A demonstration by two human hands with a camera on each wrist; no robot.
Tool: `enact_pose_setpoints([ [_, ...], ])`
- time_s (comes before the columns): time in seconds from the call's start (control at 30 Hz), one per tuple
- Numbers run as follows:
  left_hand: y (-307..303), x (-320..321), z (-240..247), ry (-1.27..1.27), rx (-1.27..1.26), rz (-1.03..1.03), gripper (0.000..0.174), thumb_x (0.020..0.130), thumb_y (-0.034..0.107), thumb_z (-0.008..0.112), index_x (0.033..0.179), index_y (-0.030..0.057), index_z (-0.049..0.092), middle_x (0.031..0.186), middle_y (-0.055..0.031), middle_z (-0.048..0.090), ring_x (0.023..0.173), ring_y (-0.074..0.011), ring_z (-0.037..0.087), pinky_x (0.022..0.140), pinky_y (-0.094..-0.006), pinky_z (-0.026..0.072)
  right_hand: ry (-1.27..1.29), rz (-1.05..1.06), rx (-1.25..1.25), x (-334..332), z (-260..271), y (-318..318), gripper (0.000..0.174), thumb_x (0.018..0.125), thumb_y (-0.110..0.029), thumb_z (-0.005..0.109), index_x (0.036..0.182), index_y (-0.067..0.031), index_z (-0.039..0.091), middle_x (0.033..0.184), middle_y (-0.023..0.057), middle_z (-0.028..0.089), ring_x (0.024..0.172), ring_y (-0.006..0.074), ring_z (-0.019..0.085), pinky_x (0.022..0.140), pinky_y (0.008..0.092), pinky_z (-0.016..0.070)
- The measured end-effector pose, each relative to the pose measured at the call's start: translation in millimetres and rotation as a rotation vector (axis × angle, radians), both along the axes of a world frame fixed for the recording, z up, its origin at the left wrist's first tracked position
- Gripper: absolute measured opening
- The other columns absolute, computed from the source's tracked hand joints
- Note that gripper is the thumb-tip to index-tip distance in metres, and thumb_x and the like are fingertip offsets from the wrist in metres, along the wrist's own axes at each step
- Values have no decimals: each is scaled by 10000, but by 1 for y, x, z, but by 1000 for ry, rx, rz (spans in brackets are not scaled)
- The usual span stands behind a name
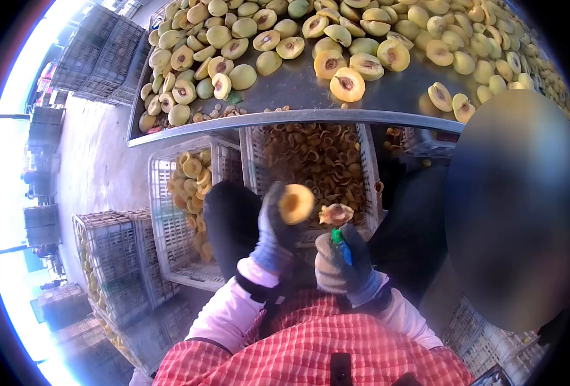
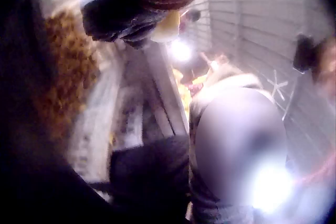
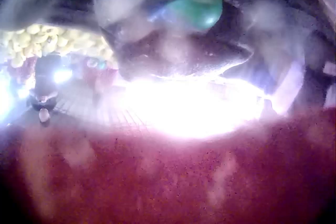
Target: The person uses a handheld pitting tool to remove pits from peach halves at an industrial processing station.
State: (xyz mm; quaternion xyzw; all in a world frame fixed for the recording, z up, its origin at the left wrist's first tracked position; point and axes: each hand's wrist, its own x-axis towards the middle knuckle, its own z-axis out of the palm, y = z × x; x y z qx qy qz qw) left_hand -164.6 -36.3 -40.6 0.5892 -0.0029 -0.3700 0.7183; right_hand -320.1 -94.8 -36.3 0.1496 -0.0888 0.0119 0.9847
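Note:
In the head view, my gloved left hand [image 1: 273, 225] holds a yellow peach half [image 1: 296, 204], its hollow cut face turned up. My gloved right hand [image 1: 343, 260] grips a small hand tool with a green and blue handle [image 1: 341, 244]. Just beyond that handle is a ragged brownish piece of peach core [image 1: 336, 214], apart from the peach half. The left wrist view has the dark glove [image 2: 118, 11] at the top with a pale edge of the peach beside it. Glare fills much of the right wrist view, where the green handle end [image 3: 202, 12] pokes out between the gloved fingers.
A metal table [image 1: 278, 74] piled with halved peaches spans the front. Beneath its edge stands a crate [image 1: 249, 151] of brown core scraps, and left of it a white crate [image 1: 162, 238] of pitted halves. Stacked crates [image 1: 121, 264] stand farther left. A person [image 2: 231, 85] appears in the left wrist view.

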Motion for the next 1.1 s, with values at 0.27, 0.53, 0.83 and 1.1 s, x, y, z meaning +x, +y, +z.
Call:
enact_pose_setpoints([
  [0.27,48,153,28,-1475,1083,32,441,843,250,684,1185,-1,560,1040,-170,596,891,-282,594,832,-371,487,307,84,12,9,-11,-1,500,964,-535,400,898,-82,600,589,14,469,406,96,395,334,218,313],
  [0.53,-222,65,53,-1526,704,-694,585,753,407,732,1220,109,546,1018,-161,652,960,-300,636,824,-397,489,349,123,128,12,-20,-7,523,967,-529,405,911,-54,618,661,25,593,423,90,455,360,208,350],
  [0.83,-168,43,57,-1000,103,-727,378,766,92,749,1089,-8,580,1009,-100,648,883,-148,620,796,-285,501,465,-265,-186,-1,25,-48,448,975,-462,432,957,-40,584,567,29,530,377,106,437,367,226,347],
  [1.1,-60,-7,48,-434,196,-344,368,961,311,531,1126,-15,572,986,-84,627,906,-133,587,810,-269,479,995,-632,-1640,18,19,-37,220,931,-207,581,988,3,551,666,124,584,563,214,592,551,326,457],
])
